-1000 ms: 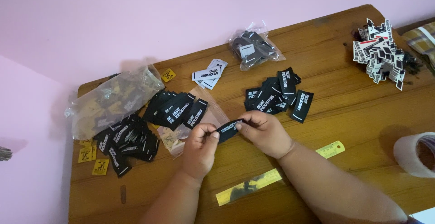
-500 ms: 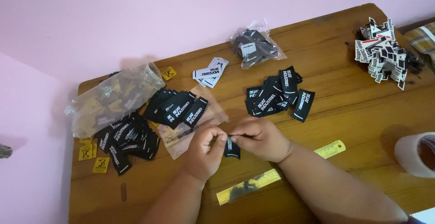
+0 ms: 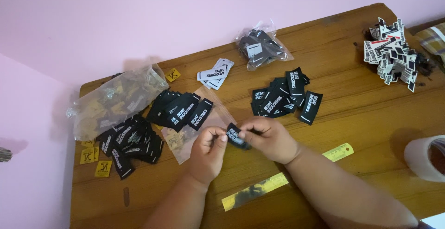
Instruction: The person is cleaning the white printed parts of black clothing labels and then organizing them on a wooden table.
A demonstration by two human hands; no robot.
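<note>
Two bare hands meet over the middle of a wooden table (image 3: 352, 118), pinching a small black woven label (image 3: 235, 135) between them. The left hand (image 3: 211, 148) closes thumb and forefinger on the label's near end, fingers narrow and curled; the right hand (image 3: 269, 138) grips the other end, its fingers tight on the fabric. The label sits just above the tabletop, between a clear plastic bag (image 3: 185, 138) that lies open at the left hand and a loose heap of black labels with white lettering (image 3: 285, 97) behind the right hand. More black labels lie fanned to the left (image 3: 178, 108) and piled lower left (image 3: 132, 141), beside a crumpled bag of yellow tags (image 3: 113, 101). A sealed bag of dark labels (image 3: 259, 48) and a few white labels (image 3: 214, 74) rest near the far edge; a mixed stack (image 3: 391, 53) sits at the far right. A yellow strip (image 3: 254, 191) lies near the forearms, a roll of tape (image 3: 424, 157) at the right edge. The step in hand appears to be handling one label, perhaps folding or checking it; the next move likely calls for a steady pinch and a clean placement, bag or pile
</note>
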